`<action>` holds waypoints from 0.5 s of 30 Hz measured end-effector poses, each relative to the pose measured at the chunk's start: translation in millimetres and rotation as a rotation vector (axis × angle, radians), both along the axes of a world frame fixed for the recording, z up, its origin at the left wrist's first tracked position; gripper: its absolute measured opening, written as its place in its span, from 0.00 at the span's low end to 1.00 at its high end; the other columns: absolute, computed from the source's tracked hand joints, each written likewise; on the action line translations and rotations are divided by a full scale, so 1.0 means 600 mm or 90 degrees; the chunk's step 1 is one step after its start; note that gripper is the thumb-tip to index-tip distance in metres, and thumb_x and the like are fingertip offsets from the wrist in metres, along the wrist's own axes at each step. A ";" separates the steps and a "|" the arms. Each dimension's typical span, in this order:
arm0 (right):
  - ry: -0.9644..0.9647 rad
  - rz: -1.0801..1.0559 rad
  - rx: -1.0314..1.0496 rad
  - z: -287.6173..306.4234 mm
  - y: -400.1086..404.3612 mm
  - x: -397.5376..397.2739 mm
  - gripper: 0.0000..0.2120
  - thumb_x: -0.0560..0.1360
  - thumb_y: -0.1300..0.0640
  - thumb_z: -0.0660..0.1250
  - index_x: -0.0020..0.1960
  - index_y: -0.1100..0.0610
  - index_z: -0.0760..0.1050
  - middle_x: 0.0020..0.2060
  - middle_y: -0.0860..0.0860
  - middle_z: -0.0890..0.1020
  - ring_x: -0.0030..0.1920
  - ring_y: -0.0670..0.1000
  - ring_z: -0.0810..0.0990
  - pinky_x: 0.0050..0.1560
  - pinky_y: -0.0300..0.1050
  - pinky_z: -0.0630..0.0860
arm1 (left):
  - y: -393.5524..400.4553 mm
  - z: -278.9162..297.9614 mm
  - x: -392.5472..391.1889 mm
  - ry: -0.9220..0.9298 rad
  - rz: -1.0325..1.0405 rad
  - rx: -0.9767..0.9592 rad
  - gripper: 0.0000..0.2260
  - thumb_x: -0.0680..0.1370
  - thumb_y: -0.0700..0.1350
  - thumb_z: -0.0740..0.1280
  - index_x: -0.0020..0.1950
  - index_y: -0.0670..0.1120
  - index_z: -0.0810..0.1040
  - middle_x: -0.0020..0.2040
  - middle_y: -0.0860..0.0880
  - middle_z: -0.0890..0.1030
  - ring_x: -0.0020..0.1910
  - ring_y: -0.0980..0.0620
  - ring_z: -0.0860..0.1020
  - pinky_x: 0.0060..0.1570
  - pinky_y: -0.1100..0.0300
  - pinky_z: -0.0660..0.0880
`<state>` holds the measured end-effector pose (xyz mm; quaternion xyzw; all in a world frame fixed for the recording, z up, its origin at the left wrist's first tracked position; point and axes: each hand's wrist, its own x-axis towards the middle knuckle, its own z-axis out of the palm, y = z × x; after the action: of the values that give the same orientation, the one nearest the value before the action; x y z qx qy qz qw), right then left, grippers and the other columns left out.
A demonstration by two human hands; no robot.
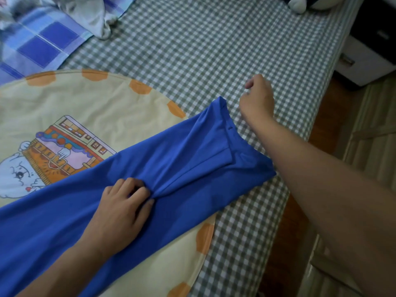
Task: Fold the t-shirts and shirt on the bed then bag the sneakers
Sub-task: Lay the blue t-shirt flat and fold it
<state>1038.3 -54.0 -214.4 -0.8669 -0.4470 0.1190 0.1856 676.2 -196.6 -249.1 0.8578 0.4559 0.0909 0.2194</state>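
Note:
A blue t-shirt [188, 159] lies folded lengthwise into a long strip, running from the lower left up to the collar end at the right. It lies across a round cream cushion [64, 103] with orange spots and a cartoon print. My left hand [122, 209] rests on the strip's middle and pinches a fold of the blue cloth between its fingertips. My right hand [257, 97] hovers just right of the collar end, fingers loosely curled, holding nothing. No sneakers or bag are in view.
The bed has a grey-green checked sheet [214, 50]. A blue plaid blanket [42, 43] and a pale grey garment [92, 16] lie at the top left. A dark and white soft toy [308, 3] sits at the top. A white drawer cabinet [368, 52] and wooden floor are to the right.

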 end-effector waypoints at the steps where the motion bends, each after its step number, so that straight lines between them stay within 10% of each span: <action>1: 0.028 -0.012 0.013 0.013 -0.023 -0.006 0.06 0.80 0.62 0.60 0.49 0.52 0.71 0.45 0.46 0.77 0.41 0.50 0.79 0.40 0.50 0.81 | 0.001 0.000 0.003 0.005 0.009 -0.005 0.13 0.80 0.55 0.60 0.48 0.47 0.77 0.51 0.50 0.75 0.45 0.46 0.72 0.42 0.52 0.66; 7: 0.149 -0.026 -0.373 0.045 -0.170 -0.072 0.20 0.81 0.40 0.59 0.49 0.58 0.73 0.33 0.53 0.84 0.25 0.51 0.83 0.29 0.43 0.77 | -0.011 -0.002 0.018 0.074 0.046 -0.005 0.16 0.76 0.59 0.60 0.51 0.47 0.76 0.51 0.49 0.74 0.46 0.45 0.72 0.45 0.49 0.67; 12: 0.429 -0.227 -0.073 0.024 -0.188 -0.117 0.08 0.80 0.55 0.68 0.48 0.52 0.68 0.43 0.54 0.83 0.31 0.48 0.83 0.31 0.41 0.78 | -0.010 0.011 0.024 0.114 0.051 -0.020 0.17 0.77 0.58 0.58 0.56 0.48 0.76 0.52 0.49 0.73 0.48 0.46 0.71 0.47 0.49 0.67; 15: 0.310 -0.189 0.078 0.039 -0.211 -0.141 0.10 0.80 0.59 0.66 0.43 0.50 0.68 0.38 0.49 0.79 0.35 0.45 0.80 0.36 0.38 0.77 | -0.010 0.021 0.024 0.143 0.038 -0.025 0.24 0.77 0.59 0.58 0.67 0.48 0.75 0.52 0.49 0.73 0.48 0.45 0.73 0.47 0.48 0.69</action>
<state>953.6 -180.4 -191.1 -0.8562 -0.2636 0.2678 0.3545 690.6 -202.5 -236.2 0.8442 0.5046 -0.0082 0.1808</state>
